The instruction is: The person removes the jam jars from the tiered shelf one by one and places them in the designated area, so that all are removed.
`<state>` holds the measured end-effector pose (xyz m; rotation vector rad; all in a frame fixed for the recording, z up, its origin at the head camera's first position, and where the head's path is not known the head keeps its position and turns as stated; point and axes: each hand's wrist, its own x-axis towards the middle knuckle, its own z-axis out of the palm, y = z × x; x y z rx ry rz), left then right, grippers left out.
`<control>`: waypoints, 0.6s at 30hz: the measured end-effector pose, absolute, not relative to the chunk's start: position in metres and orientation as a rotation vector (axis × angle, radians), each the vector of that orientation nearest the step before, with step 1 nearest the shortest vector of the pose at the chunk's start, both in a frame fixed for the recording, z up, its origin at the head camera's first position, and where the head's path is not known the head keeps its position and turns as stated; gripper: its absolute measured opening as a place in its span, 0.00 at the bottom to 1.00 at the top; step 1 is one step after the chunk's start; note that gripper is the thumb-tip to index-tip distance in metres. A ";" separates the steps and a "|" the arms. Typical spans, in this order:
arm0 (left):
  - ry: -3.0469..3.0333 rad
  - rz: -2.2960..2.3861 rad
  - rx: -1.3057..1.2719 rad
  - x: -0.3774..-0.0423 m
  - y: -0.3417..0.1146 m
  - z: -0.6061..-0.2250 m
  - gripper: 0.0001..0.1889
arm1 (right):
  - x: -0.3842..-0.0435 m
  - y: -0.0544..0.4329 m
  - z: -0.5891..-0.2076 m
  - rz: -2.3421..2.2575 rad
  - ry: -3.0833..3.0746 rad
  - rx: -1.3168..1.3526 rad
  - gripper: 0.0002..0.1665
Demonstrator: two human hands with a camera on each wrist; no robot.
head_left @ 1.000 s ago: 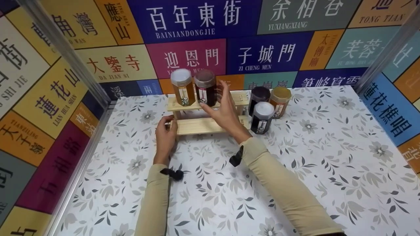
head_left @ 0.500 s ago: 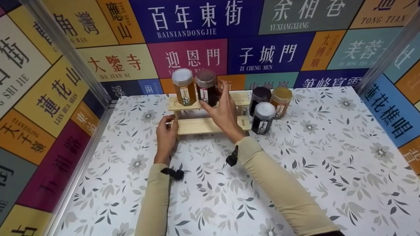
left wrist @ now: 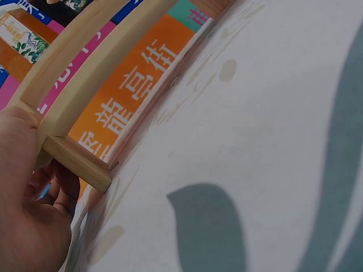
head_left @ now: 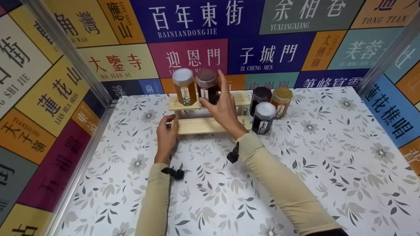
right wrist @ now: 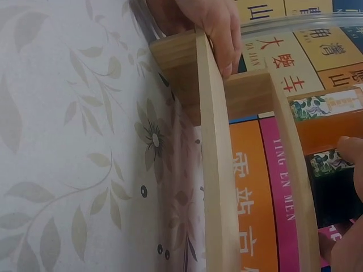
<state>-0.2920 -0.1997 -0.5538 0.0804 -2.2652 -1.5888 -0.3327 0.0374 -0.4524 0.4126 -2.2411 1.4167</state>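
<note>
A small two-tier wooden rack (head_left: 200,126) stands on the floral tabletop. My left hand (head_left: 166,131) grips its left end, and in the left wrist view the fingers bend round the end piece. On the upper tier stand an amber jar with a white lid (head_left: 184,87) and, right beside it, a dark red jar with a dark lid (head_left: 207,87). My right hand (head_left: 224,109) is at the dark red jar, its thumb on the jar's front. Its index finger points up beside the lid; the other fingers are partly hidden behind the jar.
Right of the rack, three more jars stand close together: a dark jar (head_left: 261,98), an amber jar with a yellow lid (head_left: 282,101) and a dark jar with a white lid (head_left: 263,118). A wall of coloured sign panels (head_left: 190,19) rises behind the table.
My right index finger has straightened upward beside the dark red jar's lid. The jars stay in place, and my left hand keeps its hold on the rack.
</note>
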 end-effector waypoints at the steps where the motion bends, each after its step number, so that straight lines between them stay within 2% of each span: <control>1: -2.267 -1.590 0.078 -0.292 -0.199 -0.553 0.16 | -0.333 0.039 -0.453 1.407 -2.227 0.424 0.69; 7: -2.269 -1.584 0.079 -0.293 -0.198 -0.554 0.16 | -0.322 0.050 -0.455 1.370 -2.182 0.472 0.68; 18: -2.267 -1.579 0.072 -0.294 -0.202 -0.555 0.16 | -0.278 0.091 -0.461 1.552 -1.948 0.547 0.56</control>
